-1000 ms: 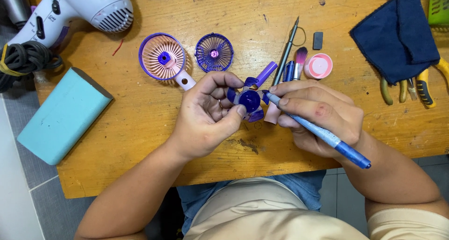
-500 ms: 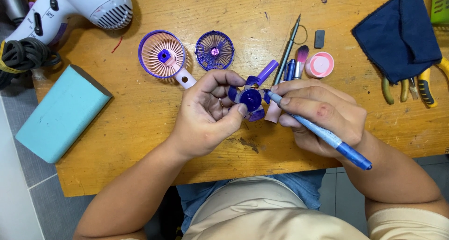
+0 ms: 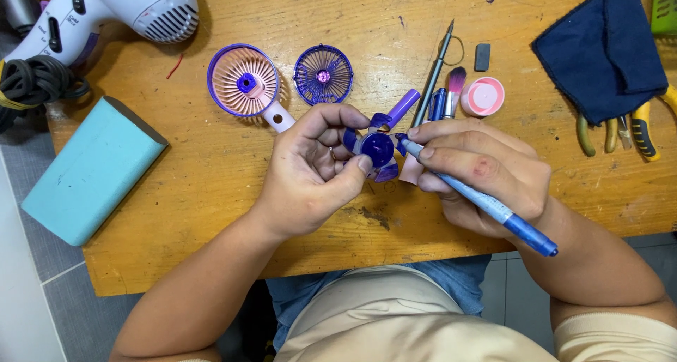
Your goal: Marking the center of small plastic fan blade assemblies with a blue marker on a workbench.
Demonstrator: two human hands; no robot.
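Left hand: my left hand [image 3: 317, 168] sits at the middle of the frame, fingers and thumb closed round a small purple fan blade [image 3: 376, 149].
Fan blade: held up above the wooden table [image 3: 211, 185], just left of my other hand, its round hub facing me and its blades poking out between my fingers.
Right hand: my right hand [image 3: 479, 175] is closed on a blue pen [image 3: 479, 196], held like a pencil, the tip touching the right side of the fan blade's hub.
Pen: it slants from the hub down to the lower right, its dark blue end past my wrist.
Upper left of frame: a white hair dryer [image 3: 106, 13] with its black cord coiled at the edge.
Left edge: a teal box [image 3: 88, 171] lies tilted on the table corner.
Above my left hand: a pink fan head [image 3: 245, 81] with a purple rim, and just right of it a purple grille [image 3: 323, 74].
Above my right hand: a brush [image 3: 453, 87], a thin metal tool [image 3: 436, 69] and a round pink lid [image 3: 483, 97].
Upper right: a dark blue cloth [image 3: 606, 48] lying over pliers [image 3: 620, 133] with yellow and green handles.
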